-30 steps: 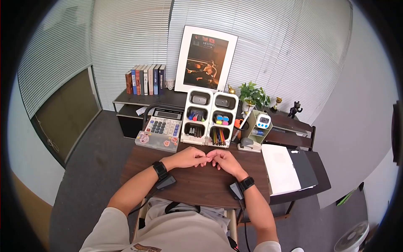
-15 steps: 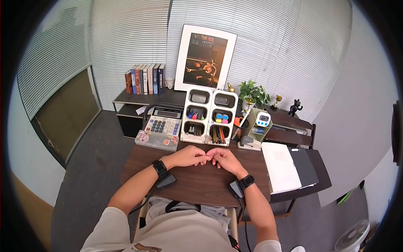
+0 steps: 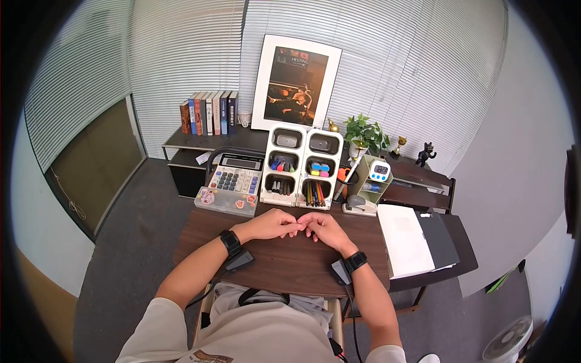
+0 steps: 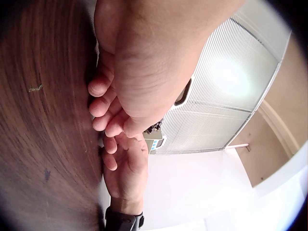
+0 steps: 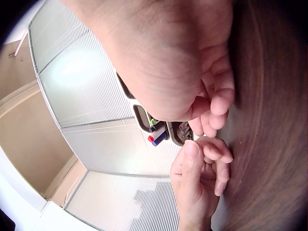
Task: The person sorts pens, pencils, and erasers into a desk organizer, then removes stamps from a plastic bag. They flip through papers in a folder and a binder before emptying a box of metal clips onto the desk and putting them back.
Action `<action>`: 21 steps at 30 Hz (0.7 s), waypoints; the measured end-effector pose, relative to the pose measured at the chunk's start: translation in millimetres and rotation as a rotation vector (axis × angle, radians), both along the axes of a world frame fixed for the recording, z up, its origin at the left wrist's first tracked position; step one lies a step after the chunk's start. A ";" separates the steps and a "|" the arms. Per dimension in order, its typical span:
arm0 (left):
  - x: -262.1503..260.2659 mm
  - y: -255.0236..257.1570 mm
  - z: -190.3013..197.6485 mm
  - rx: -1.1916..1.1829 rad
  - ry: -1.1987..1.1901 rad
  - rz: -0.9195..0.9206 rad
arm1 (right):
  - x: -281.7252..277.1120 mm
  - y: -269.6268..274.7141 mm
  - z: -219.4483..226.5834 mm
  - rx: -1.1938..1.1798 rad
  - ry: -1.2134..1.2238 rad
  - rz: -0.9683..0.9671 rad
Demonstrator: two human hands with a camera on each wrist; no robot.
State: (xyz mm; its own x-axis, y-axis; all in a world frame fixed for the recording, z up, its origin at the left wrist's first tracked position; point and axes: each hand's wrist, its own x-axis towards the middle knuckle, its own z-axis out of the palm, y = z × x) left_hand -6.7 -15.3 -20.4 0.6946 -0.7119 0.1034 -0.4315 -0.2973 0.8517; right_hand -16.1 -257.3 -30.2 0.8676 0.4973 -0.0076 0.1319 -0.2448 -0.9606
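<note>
Both hands rest on the brown desk [image 3: 284,266], their fingertips meeting in front of the white organizers. My left hand [image 3: 270,225] lies with loosely curled fingers and holds nothing. Opposite it, my right hand [image 3: 327,232] is loosely curled too, with nothing in it. In the left wrist view the left hand's fingers [image 4: 103,108] hang relaxed close to the wood, with the right hand [image 4: 126,168] beyond. The right wrist view shows the right hand [image 5: 163,62] large and the left hand [image 5: 197,185] near its fingertips.
Behind the hands stand a white organizer [image 3: 265,190] with markers and pencils, a calculator [image 3: 235,181] and a clear sticker-covered case [image 3: 225,202]. A stapler [image 3: 361,206], pen cup and green holder with a timer [image 3: 379,171] are at the right, beside a white folder [image 3: 404,242].
</note>
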 end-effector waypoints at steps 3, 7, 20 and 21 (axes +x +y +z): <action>0.5 -0.5 -1.0 -0.005 0.002 0.001 | 0.5 -0.3 -0.6 -0.003 -0.004 0.003; -0.8 -1.0 0.6 0.003 0.002 0.008 | -1.1 0.6 1.4 0.006 0.008 -0.002; -2.2 -0.8 4.3 0.027 0.021 0.009 | -1.0 0.6 1.4 0.009 0.001 0.000; -2.5 -0.7 4.5 0.022 0.020 0.010 | -0.9 0.5 1.3 0.010 -0.001 0.000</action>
